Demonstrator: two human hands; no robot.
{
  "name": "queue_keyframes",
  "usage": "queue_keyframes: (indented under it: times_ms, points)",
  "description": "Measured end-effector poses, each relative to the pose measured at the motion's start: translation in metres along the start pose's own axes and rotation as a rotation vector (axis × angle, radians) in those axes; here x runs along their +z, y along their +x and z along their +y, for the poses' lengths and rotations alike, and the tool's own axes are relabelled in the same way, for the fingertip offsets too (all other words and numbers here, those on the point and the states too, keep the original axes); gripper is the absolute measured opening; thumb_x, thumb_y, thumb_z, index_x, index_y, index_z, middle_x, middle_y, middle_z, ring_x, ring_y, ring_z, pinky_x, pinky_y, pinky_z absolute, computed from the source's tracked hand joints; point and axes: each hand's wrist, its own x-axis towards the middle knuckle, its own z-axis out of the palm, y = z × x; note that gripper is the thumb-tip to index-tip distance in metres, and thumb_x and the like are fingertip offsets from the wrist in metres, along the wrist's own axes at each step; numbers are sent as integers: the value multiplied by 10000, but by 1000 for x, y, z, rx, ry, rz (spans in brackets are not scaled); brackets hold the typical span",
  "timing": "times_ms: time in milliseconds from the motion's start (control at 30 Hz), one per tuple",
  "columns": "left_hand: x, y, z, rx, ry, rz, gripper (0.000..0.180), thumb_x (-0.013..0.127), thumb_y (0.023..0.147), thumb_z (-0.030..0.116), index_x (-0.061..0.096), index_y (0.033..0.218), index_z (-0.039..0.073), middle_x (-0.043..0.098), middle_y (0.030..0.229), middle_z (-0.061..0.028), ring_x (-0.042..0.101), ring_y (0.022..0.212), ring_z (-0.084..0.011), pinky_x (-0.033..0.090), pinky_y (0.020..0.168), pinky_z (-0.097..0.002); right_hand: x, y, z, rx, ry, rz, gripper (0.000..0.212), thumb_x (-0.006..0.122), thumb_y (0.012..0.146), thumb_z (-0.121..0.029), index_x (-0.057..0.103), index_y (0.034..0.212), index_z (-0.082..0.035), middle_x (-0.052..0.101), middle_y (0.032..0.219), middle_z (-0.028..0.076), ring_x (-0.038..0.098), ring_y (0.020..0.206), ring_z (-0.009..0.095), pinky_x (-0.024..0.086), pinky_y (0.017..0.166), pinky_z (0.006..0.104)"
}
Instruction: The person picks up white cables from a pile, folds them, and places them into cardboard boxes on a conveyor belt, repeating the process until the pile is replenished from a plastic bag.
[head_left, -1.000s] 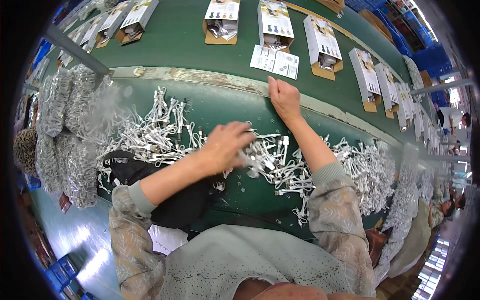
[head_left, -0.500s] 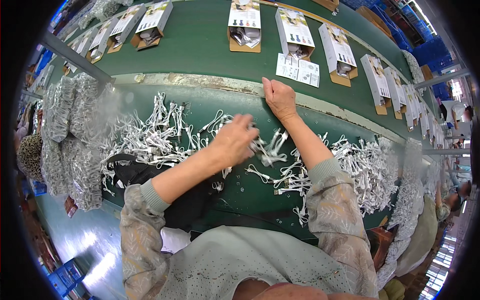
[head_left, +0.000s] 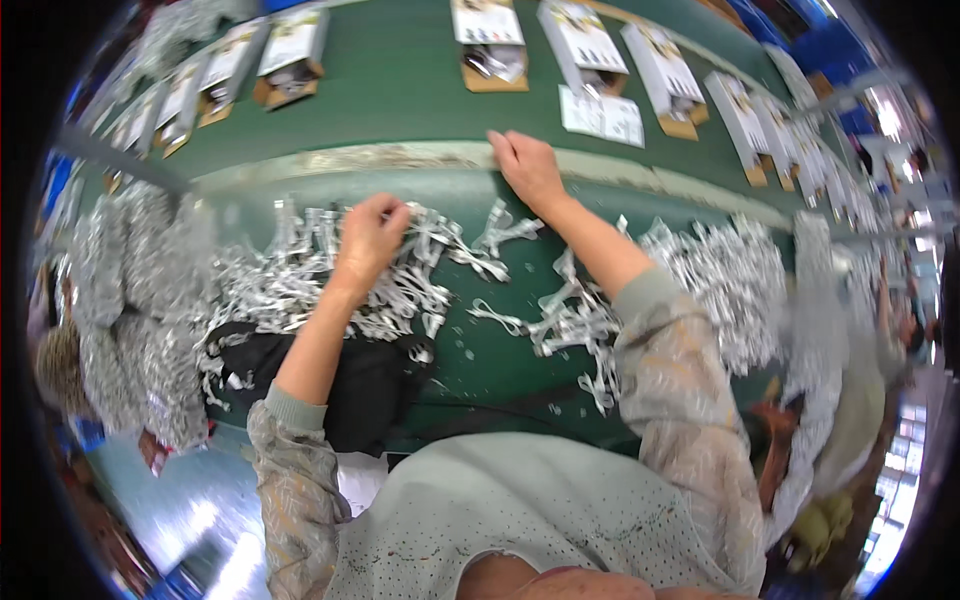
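heap of small silvery packets [head_left: 300, 285], strewn on green bench

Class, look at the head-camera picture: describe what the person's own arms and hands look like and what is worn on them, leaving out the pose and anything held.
Both hands, the left hand and the right hand, are bare, with no gloves, rings or watch visible. Each forearm is bare down to loose, pale grey-beige sleeves, the left sleeve and the right sleeve, pushed up near the elbows, with a faint darker pattern. The left sleeve has a greenish ribbed cuff.

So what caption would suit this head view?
Left hand digs into small white packets while right hand rests at the green belt.
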Motion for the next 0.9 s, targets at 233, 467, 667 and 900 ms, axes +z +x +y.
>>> queue_keyframes:
  times_ms: [233,467,667,900]
  points:
    - [-7,-1,-5,-32,-16,-86,190,599,848,165,629,851,-23,627,709,-64,549,653,-102,449,626,-271,-161,-86,-48,-349,-94,43,124,607,814,-41,584,934,-21,630,901,120,599,825,286,476,737,352]
    - [-5,-2,-2,-28,14,-103,231,589,851,182,623,887,-45,639,741,-81,565,683,-122,458,661,-282,-215,-278,-87,-29,-393,-333,515,702,767,-244,509,1219,-90,475,1295,140,451,1187,327,317,1026,488]
    - [-1,-2,-3,-1,49,-99,244,589,846,190,621,895,-47,643,748,-104,571,682,-146,460,671,-297,-168,-272,-72,44,-475,-217,480,648,803,-205,508,1248,-93,473,1317,108,416,1236,302,262,1038,504]
    - [-2,-3,9,120,95,-130,197,604,842,168,625,875,-25,618,730,-85,549,664,-131,450,642,-279,-121,-201,-57,-168,-411,-80,314,545,757,-89,598,1066,-76,548,1173,89,535,1030,247,399,841,378]
